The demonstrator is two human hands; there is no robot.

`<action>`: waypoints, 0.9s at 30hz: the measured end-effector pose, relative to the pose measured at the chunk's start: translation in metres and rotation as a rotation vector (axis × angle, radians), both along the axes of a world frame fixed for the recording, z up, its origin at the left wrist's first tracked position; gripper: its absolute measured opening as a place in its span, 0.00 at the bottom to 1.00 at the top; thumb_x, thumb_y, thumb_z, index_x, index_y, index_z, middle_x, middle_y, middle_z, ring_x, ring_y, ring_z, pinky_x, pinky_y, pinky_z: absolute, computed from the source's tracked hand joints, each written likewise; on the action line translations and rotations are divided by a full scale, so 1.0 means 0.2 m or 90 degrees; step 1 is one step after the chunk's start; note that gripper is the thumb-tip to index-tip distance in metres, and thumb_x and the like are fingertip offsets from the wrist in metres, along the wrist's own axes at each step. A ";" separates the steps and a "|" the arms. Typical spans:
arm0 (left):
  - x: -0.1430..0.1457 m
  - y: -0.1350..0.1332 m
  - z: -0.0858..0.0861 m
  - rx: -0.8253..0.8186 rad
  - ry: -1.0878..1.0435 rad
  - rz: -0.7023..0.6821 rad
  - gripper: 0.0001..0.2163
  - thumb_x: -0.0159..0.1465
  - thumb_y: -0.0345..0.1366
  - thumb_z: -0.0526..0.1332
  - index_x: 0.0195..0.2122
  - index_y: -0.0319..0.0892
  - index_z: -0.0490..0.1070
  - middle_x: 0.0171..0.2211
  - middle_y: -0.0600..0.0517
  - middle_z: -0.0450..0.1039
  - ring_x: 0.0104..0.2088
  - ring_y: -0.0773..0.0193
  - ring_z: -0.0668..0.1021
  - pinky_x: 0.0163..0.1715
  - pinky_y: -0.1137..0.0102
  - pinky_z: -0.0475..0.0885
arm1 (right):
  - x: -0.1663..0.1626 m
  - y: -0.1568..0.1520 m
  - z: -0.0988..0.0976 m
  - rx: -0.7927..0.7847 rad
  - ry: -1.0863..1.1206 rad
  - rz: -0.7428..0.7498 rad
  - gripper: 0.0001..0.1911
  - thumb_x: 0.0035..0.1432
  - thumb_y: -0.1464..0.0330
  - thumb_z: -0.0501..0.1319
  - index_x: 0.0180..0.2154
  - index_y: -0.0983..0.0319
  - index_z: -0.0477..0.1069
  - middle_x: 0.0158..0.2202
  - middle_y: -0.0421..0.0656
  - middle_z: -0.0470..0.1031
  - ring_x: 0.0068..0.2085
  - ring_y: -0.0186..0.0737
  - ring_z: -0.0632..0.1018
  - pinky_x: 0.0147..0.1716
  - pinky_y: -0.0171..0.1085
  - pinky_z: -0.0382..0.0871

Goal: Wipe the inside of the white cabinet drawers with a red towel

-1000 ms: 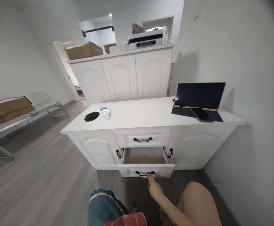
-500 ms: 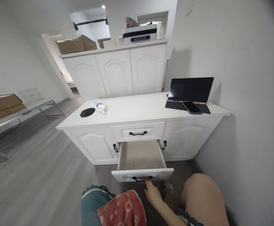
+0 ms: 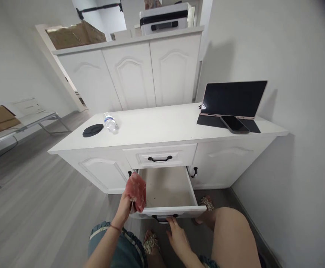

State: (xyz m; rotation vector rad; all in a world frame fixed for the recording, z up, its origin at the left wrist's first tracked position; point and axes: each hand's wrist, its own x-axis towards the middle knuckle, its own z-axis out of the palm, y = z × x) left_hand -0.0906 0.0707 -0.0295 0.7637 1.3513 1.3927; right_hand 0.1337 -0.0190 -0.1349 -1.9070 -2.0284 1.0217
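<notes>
My left hand (image 3: 125,204) is closed on a folded red cloth (image 3: 136,191) with a pale pattern, held at the left side of a pulled-out drawer (image 3: 169,188). The cloth overlaps the drawer's left wall and front corner; whether it touches them I cannot tell. At the drawer's front panel, my right hand (image 3: 178,238) has its fingers stretched out and thumb apart. Its fingertips reach the right end of the black handle (image 3: 163,219). A few small dark specks lie on the drawer's bottom.
On the white cabinet top (image 3: 153,126) are a plastic bottle (image 3: 110,123), a flat black object (image 3: 93,130), a tablet (image 3: 233,99) on a stand and a phone (image 3: 235,124). A shut upper drawer (image 3: 160,153) sits above the pulled-out one. My knees flank the drawer.
The red cloth has moved from my lap up to the drawer's left edge, now in my left hand, which has come into view. My right hand stays by the handle. The view has shifted closer.
</notes>
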 end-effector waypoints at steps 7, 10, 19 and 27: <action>0.12 0.39 -0.22 0.005 0.782 -0.577 0.27 0.57 0.27 0.48 0.59 0.41 0.62 0.59 0.44 0.65 0.59 0.59 0.66 0.59 0.64 0.57 | -0.01 0.00 -0.03 -0.005 -0.009 -0.004 0.29 0.57 0.76 0.50 0.60 0.59 0.60 0.63 0.48 0.60 0.50 0.46 0.76 0.49 0.41 0.69; 0.21 0.46 -0.35 -0.063 0.872 -0.838 0.29 0.55 0.32 0.56 0.60 0.39 0.61 0.65 0.41 0.55 0.64 0.50 0.57 0.62 0.57 0.49 | -0.01 0.01 -0.02 -0.006 0.005 -0.011 0.30 0.56 0.76 0.50 0.60 0.59 0.60 0.64 0.47 0.59 0.52 0.46 0.75 0.52 0.42 0.68; 0.34 0.47 -0.45 -0.057 1.006 -0.902 0.27 0.60 0.42 0.55 0.62 0.45 0.60 0.66 0.41 0.51 0.66 0.40 0.47 0.60 0.42 0.37 | -0.01 0.00 0.03 0.014 0.013 -0.002 0.26 0.58 0.75 0.50 0.59 0.61 0.62 0.61 0.48 0.64 0.50 0.45 0.77 0.47 0.39 0.71; 0.22 0.49 -0.51 -0.066 1.005 -0.941 0.32 0.55 0.39 0.61 0.63 0.56 0.56 0.69 0.43 0.41 0.66 0.35 0.42 0.57 0.35 0.38 | 0.23 0.10 0.29 0.336 0.099 0.043 0.17 0.62 0.74 0.51 0.48 0.56 0.71 0.48 0.43 0.76 0.48 0.39 0.76 0.49 0.38 0.70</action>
